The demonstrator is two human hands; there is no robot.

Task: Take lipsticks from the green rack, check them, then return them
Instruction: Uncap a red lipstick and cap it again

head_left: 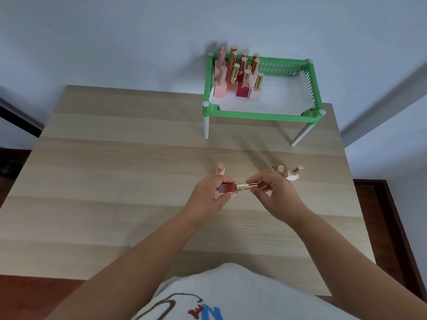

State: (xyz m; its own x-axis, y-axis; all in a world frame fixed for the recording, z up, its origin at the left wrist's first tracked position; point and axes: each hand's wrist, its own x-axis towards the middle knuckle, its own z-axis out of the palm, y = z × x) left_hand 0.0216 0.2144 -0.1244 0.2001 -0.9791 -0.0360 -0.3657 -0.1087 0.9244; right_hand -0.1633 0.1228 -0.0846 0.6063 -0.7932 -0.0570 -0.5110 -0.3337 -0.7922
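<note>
A lipstick (238, 187) with a reddish square base and a gold cap lies sideways between my hands, above the middle of the table. My left hand (208, 195) grips its reddish base. My right hand (275, 192) pinches the gold cap end. The green rack (258, 115) stands on white legs at the table's far right, with several upright lipsticks (238, 75) packed in its left half. A pale pink lipstick (220, 169) stands just beyond my left hand. Two more lipsticks (292, 174) sit on the table beyond my right hand, partly hidden by it.
The wooden table (115, 181) stretches out to the left of my hands. The rack's right half shows bare white floor (284, 93). A pale wall rises behind the table, and dark floor shows at both sides.
</note>
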